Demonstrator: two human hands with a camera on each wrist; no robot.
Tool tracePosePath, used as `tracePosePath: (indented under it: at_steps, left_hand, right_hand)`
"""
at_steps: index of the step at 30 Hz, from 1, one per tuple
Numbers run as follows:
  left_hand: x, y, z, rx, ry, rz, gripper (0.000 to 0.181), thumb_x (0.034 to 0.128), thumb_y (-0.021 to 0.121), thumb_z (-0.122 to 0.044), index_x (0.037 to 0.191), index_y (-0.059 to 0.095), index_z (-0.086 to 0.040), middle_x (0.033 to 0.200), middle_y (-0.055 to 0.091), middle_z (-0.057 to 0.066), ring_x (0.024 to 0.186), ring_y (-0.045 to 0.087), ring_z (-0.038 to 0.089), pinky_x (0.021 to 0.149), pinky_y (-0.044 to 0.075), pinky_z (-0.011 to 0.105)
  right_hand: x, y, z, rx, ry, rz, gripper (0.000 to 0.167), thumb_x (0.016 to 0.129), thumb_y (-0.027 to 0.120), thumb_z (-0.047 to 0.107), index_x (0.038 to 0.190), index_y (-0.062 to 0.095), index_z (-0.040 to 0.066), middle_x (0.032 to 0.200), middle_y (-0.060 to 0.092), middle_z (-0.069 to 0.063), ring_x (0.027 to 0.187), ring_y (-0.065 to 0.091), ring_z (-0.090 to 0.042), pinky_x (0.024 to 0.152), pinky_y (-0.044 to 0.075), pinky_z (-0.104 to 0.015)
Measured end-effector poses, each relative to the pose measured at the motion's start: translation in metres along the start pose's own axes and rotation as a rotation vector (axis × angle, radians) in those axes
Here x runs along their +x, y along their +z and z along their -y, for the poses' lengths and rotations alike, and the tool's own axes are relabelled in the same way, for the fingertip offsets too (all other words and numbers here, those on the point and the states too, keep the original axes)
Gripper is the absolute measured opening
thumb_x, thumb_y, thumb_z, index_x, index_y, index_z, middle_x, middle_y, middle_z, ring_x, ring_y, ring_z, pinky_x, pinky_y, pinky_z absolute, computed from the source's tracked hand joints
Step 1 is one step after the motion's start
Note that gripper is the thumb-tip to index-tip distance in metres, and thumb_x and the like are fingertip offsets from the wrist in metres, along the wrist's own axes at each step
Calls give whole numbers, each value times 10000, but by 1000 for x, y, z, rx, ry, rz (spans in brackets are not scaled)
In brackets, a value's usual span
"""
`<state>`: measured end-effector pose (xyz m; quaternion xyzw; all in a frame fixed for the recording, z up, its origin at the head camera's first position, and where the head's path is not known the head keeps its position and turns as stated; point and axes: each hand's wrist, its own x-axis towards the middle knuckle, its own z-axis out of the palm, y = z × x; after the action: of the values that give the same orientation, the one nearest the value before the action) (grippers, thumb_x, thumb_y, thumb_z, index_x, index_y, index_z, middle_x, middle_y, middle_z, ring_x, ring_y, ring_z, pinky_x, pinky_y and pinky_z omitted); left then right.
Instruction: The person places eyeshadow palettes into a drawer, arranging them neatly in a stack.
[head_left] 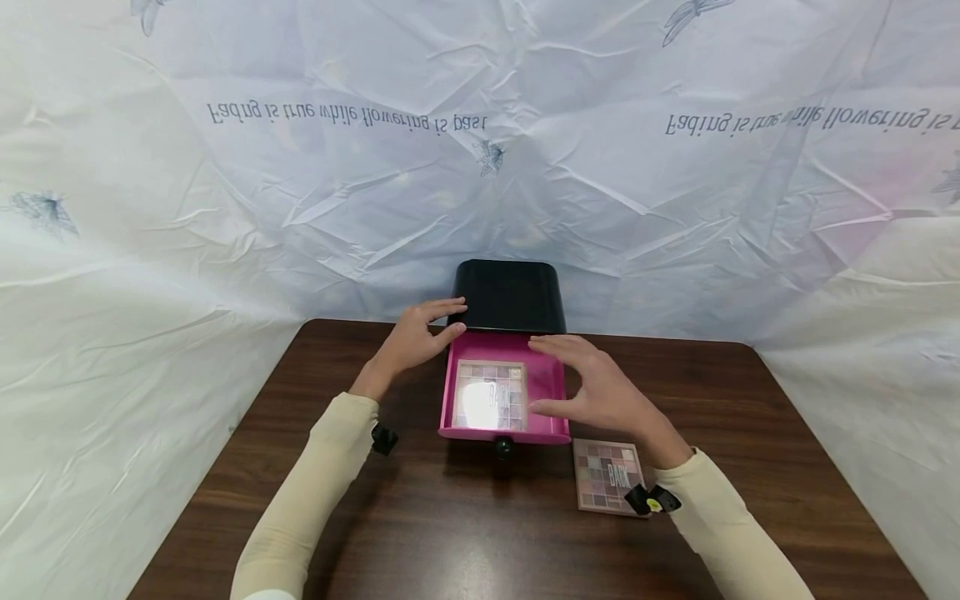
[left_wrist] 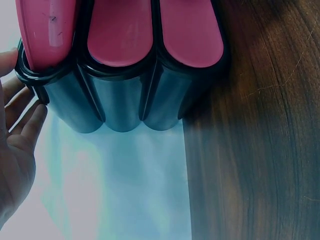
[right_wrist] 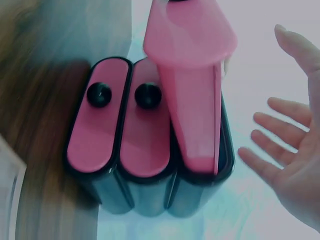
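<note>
The table (head_left: 450,533) carries a black cabinet (head_left: 510,296) of three pink drawers; its top drawer (head_left: 546,382) stands pulled out between the hands; the left hand (head_left: 416,337), fingers loosely extended, touches the cabinet's left side, gripping nothing; the right hand (head_left: 600,387), spread wide, holds nothing at the drawer's right; one palette (head_left: 491,396) lies inside, leftward; a second palette (head_left: 600,475) lies on the table near the right hand.

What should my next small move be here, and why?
I'd probably bring your right hand down to the loose palette and pick it up. That hand holds nothing, the drawer stands open with another palette inside, and your left hand is already at the cabinet, so it could steady things.
</note>
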<state>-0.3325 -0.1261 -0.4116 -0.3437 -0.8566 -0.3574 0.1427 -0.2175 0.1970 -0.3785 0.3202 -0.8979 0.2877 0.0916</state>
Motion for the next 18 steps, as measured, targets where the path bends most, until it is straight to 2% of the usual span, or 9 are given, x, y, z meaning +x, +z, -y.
tracePosePath:
  at_steps: [8, 15, 18]
  left_hand:
    - [0, 0, -1, 4, -3, 8, 448, 1005, 669, -347, 1387, 658, -114, 1478, 582, 52, 1347, 559, 279, 1075, 473, 499]
    - [-1, 0, 0, -1, -13, 16, 459, 1009, 660, -364, 1400, 648, -123, 1490, 571, 49, 1358, 547, 283, 1081, 466, 505]
    - [-2, 0, 0, -2, -17, 16, 463, 1010, 656, -372, 1403, 646, -127, 1492, 568, 45, 1363, 542, 282, 1079, 467, 506]
  right_hand:
    - [-26, -13, -19, 18, -89, -114, 872, 728, 932, 378, 1489, 554, 182, 1482, 544, -15, 1367, 477, -235, 1038, 449, -607]
    - [-52, -19, -40, -11, -66, -135, 905, 692, 958, 337, 1494, 543, 277, 1474, 551, 11, 1352, 475, -187, 1005, 464, -588]
    - [-62, -19, -46, -16, -57, -144, 896, 683, 963, 313, 1481, 557, 278, 1454, 568, 13, 1345, 479, -178, 997, 465, -569]
